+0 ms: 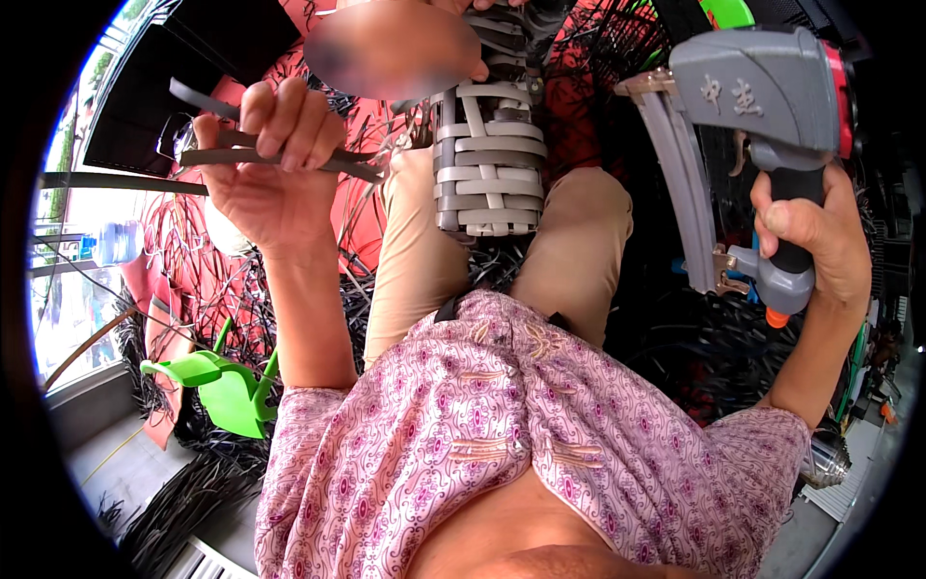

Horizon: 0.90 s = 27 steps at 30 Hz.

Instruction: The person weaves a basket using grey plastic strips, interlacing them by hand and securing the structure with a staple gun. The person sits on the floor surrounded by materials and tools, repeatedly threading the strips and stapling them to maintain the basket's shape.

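Observation:
Raised at the left, my left hand (pixel 275 183) is closed around flat grey plastic strips (pixel 217 155), whose ends stick out on both sides of the fist. My right hand (pixel 810 217) grips the black handle of a grey nail gun (pixel 743 92). Its long curved magazine hangs down beside the handle, and an orange tip shows at the handle's foot. Between my knees stands a woven piece (pixel 492 174) of grey strips, crossed over and under. The gun is held to the right of this piece, apart from it.
Another person's hand (pixel 497 4) is at the top edge, above the woven piece. Tangled dark strips (pixel 203 511) lie around my legs, partly over a red surface (pixel 357 222). A bright green plastic piece (pixel 227 391) is at the left, below a dark panel (pixel 183 77).

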Tool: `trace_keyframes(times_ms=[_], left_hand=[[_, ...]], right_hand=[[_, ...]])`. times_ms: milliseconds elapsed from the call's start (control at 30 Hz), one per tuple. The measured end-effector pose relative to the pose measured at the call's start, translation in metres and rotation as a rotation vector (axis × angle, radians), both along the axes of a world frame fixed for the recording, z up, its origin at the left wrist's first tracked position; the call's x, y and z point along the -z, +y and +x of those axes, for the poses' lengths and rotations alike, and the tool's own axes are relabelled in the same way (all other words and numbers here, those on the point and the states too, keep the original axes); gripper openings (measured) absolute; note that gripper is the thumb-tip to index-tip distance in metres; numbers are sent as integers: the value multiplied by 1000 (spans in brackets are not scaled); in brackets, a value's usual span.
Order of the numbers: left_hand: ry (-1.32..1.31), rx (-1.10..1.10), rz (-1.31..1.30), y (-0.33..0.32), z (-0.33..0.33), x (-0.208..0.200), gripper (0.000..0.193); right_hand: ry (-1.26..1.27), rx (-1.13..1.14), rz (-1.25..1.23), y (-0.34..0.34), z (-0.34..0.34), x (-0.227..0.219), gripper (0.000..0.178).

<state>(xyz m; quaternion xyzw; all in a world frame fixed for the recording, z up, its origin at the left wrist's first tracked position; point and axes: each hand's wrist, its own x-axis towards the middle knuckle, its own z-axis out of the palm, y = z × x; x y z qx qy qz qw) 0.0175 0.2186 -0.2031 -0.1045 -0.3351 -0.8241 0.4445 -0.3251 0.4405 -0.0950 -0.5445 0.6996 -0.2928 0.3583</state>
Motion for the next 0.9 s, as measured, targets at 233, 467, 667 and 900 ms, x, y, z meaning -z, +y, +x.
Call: trace_keyframes(times_ms=[233,467,667,900], left_hand=[[-274,-329,-129,17,-17,-12,41],[-643,-639,-255,24,-25,-23,37],[-694,-417,-180,22,-33,-27,57],[-123,-31,-25,15,-44,-34,60]], right_hand=[[-124,131,78,10,-4,9,24],[-291,247,89,18,-3,19,24],[-276,255,90,20,-16,39,26],[-398,316,83,34,-33,72,28]])
